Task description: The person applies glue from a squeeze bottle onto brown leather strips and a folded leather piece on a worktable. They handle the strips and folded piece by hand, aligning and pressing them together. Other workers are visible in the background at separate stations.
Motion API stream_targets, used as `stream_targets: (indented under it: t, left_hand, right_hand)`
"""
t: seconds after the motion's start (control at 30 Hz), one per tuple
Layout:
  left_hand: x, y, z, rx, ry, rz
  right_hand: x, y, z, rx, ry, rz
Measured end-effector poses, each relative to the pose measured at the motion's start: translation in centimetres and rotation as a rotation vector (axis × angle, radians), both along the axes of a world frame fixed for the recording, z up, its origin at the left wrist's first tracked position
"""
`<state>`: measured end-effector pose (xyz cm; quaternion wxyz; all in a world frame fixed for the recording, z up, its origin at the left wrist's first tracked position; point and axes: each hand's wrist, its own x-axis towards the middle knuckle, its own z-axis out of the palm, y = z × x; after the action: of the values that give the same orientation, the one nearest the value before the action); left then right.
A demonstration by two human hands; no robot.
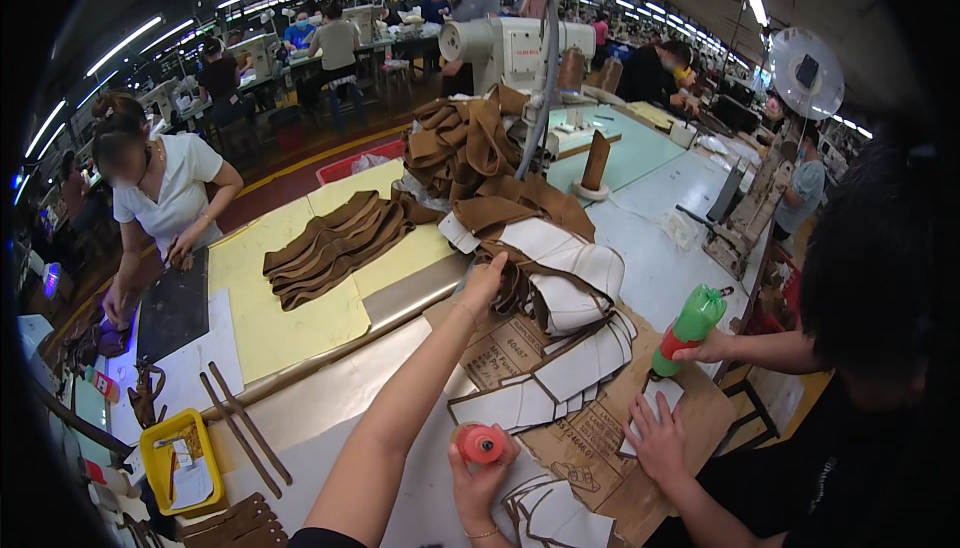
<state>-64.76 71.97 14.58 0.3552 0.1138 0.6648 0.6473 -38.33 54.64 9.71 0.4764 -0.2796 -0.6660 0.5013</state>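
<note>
Picking seemed in hand: the left hand (485, 286), its pinch unclear, touched brown strips (513, 294) at the worktop's (330, 398) far edge; the right hand's (480, 488) fingers wrapped a red bottle (481, 444) nearer. Next probably called for separating one strip.

Dark lettering and numbers (590, 438) on brown cardboard (705, 428); red lettering (525, 52) on white sewing machine (485, 43)

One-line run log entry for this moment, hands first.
left hand: at brown-and-white pile | right hand: holding red bottle | co-worker's hand: on green bottle | yellow tray: lower left
</note>
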Motion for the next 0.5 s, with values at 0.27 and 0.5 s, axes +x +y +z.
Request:
stream_targets:
  t: [0.27,0.5]
  left_hand:
    - [1.4,-2.0,2.3,0.004,0.924,0.059]
    - [3.5,-0.6,6.4,-0.142,1.643,-0.253]
  right_hand:
    - [-0.2,-0.7,0.6,0.010,-0.095,0.054]
    - [-0.6,-1.1,1.4,0.033,-0.126,0.079]
